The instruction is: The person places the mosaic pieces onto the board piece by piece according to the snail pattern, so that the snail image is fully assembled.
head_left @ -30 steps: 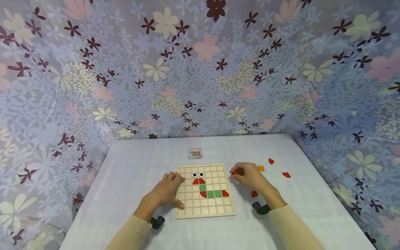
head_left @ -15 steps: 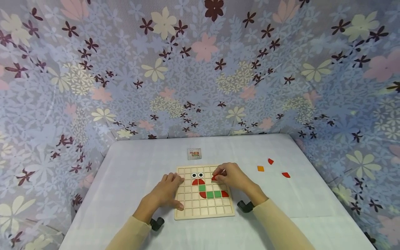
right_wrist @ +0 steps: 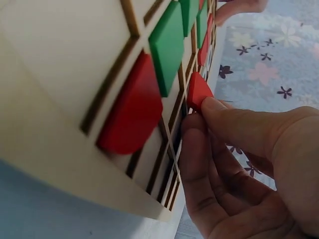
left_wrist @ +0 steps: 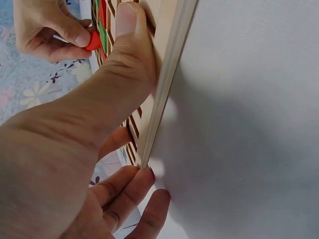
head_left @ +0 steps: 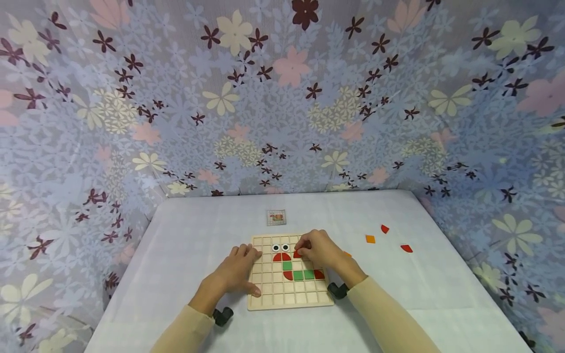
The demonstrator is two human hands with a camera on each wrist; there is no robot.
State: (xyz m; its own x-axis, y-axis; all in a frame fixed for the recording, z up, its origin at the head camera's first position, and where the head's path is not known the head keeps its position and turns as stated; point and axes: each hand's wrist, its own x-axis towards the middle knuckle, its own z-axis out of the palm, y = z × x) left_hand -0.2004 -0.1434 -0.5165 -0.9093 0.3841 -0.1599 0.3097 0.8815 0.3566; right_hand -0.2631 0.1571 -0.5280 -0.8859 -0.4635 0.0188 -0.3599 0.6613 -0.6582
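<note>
A wooden grid board (head_left: 273, 300) lies on the table, bearing two eye pieces (head_left: 280, 248), green squares (head_left: 287, 265) and red quarter-round pieces (head_left: 288, 275). My left hand (head_left: 235, 272) rests across its left edge, thumb on the grid and fingertips touching the rim; the left wrist view shows this thumb (left_wrist: 127, 25) lying fairly straight. Over the board's upper right, my right hand (head_left: 321, 248) pinches a red quarter-round piece (right_wrist: 198, 90) between thumb and fingers. In the right wrist view this piece is close to the grid; whether it touches is unclear.
Behind the board lies a small picture card (head_left: 276, 217). To the right are an orange square (head_left: 370, 239) and two red pieces (head_left: 385, 229); another orange piece (head_left: 347, 254) is partly hidden by my right wrist. A flowered cloth (head_left: 282, 122) rises behind the table.
My right hand has moved left from beside the board to over its upper right cells, carrying the red quarter-round piece. My left hand has stayed on the left edge.
</note>
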